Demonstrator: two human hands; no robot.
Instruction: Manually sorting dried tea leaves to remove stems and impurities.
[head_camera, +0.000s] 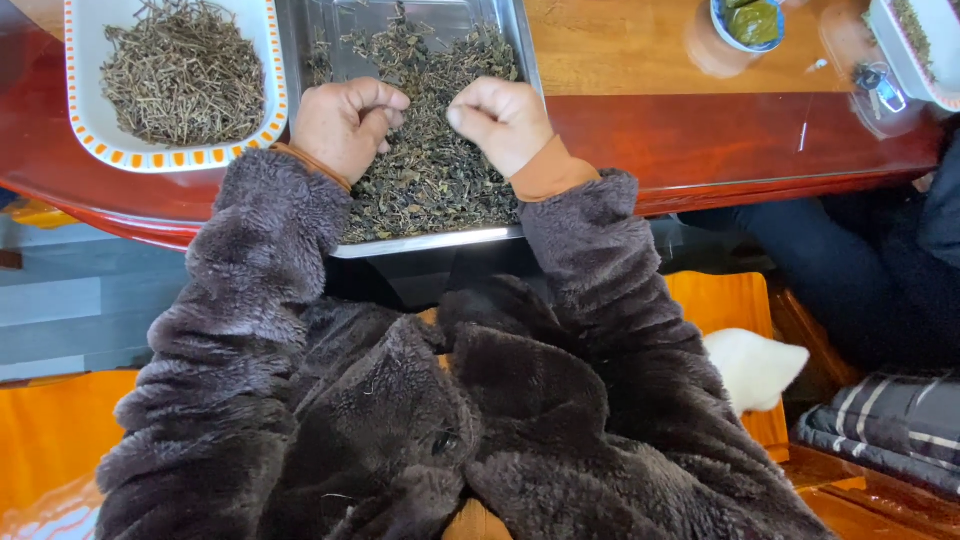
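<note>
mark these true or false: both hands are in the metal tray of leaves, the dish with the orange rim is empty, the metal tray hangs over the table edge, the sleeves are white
1. Both hands are in the metal tray of leaves. True: the left hand and right hand rest curled on the dried leaves in the metal tray.
2. The dish with the orange rim is empty. False: it holds dry stems.
3. The metal tray hangs over the table edge. True.
4. The sleeves are white. False: they are dark brown and fluffy.

Glossy red-brown wooden table (700, 140) with metal tray (515, 40), white dish (85, 130), small bowl (745, 40).
</note>
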